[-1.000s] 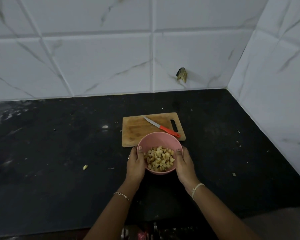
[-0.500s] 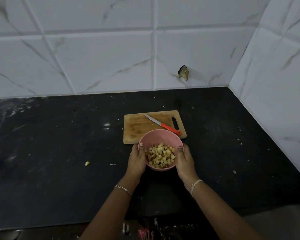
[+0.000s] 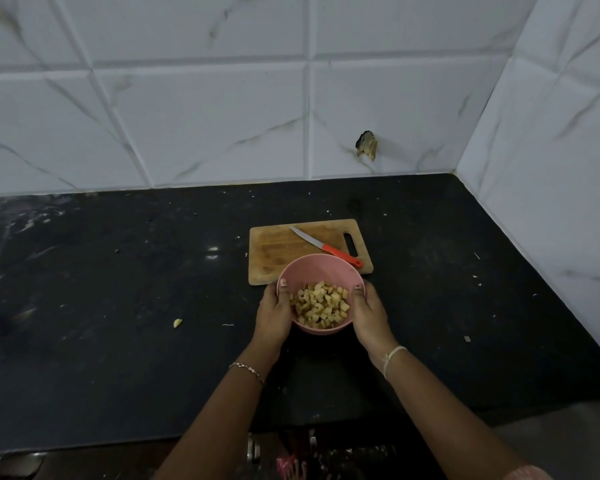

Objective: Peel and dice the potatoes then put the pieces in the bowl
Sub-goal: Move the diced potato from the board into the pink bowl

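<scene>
Left hand [image 3: 272, 315] and right hand [image 3: 369, 315] grip the pink bowl [image 3: 317, 270] from either side, thumbs over its rim — diced potato pieces [image 3: 321, 303] inside; just beyond, on the dark surface [image 3: 118, 306], cutting board [image 3: 274, 247] bearing an orange-handled knife [image 3: 326, 247].

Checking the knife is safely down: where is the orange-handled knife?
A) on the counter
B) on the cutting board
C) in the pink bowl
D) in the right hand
B: the knife lies on the cutting board; the left hand and right hand hold only the bowl.
</scene>
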A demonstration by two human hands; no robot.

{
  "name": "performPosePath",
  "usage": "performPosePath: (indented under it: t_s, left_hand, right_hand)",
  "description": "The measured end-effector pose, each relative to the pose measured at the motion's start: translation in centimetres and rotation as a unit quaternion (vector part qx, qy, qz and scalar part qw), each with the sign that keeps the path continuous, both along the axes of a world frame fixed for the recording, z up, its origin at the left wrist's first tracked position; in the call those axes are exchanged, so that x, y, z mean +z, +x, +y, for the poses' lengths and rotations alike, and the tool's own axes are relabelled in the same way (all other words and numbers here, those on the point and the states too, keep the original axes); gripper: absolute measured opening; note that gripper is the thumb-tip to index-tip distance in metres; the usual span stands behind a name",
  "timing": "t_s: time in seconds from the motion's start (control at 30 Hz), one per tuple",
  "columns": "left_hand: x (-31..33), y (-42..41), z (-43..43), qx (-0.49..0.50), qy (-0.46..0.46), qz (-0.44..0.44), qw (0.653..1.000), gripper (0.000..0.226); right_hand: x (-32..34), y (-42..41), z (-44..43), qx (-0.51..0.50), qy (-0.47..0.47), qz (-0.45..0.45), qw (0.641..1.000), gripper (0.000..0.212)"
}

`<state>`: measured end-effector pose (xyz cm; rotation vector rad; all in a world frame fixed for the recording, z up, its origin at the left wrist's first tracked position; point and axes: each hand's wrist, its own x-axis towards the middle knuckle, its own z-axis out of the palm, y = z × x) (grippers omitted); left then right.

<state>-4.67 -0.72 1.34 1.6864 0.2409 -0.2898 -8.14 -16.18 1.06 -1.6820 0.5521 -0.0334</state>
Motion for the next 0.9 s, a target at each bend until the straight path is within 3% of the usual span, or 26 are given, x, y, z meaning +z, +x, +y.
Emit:
performPosePath:
  t_s: [0.1, 0.17, 0.2, 0.27, 0.33, 0.37, 0.47, 0.57, 0.8, 0.9]
  left_hand:
    - [0.2, 0.2, 0.4, 0.008, -0.007, 0.001, 1.000, 0.044]
    - [0.2, 0.4, 0.9, 0.011, -0.007, 0.001, 1.000, 0.048]
    - [0.2, 0.5, 1.0, 0.014, -0.010, 0.000, 1.000, 0.048]
    - [0.3, 0.6, 1.4, 0.018, -0.014, 0.001, 1.000, 0.046]
    - [0.3, 0.7, 1.6, 0.016, -0.020, 0.011, 1.000, 0.044]
    - [0.3, 0.7, 1.6, 0.011, -0.025, 0.021, 0.999, 0.043]
    - [0.5, 0.6, 1.5, -0.011, -0.044, 0.057, 0.997, 0.039]
    - [0.7, 0.5, 1.5, -0.011, -0.065, 0.067, 0.996, 0.033]
    - [0.9, 0.4, 1.6, -0.006, -0.069, 0.068, 0.995, 0.031]
    - [0.9, 0.5, 1.6, -0.002, -0.078, 0.070, 0.994, 0.030]
  right_hand:
    - [0.5, 0.3, -0.3, 0.040, -0.005, 0.015, 0.999, 0.040]
    - [1.1, 0.0, -0.3, 0.050, -0.145, -0.018, 0.988, 0.047]
    - [1.6, -0.4, -0.1, 0.066, -0.257, -0.046, 0.963, 0.052]
    - [2.4, -1.0, 0.5, 0.155, -0.459, -0.124, 0.866, 0.059]
    - [3.0, -1.1, 1.1, 0.290, -0.561, -0.120, 0.766, 0.067]
    - [2.9, -0.8, 1.3, 0.334, -0.582, -0.092, 0.736, 0.074]
    - [3.0, 0.6, 1.6, 0.378, -0.575, -0.016, 0.725, 0.093]
    - [3.1, 1.6, 1.8, 0.407, -0.551, 0.039, 0.727, 0.097]
    - [4.0, 1.6, 1.1, 0.501, -0.514, 0.021, 0.696, 0.074]
    - [4.4, 1.6, 0.5, 0.506, -0.506, 0.007, 0.698, 0.072]
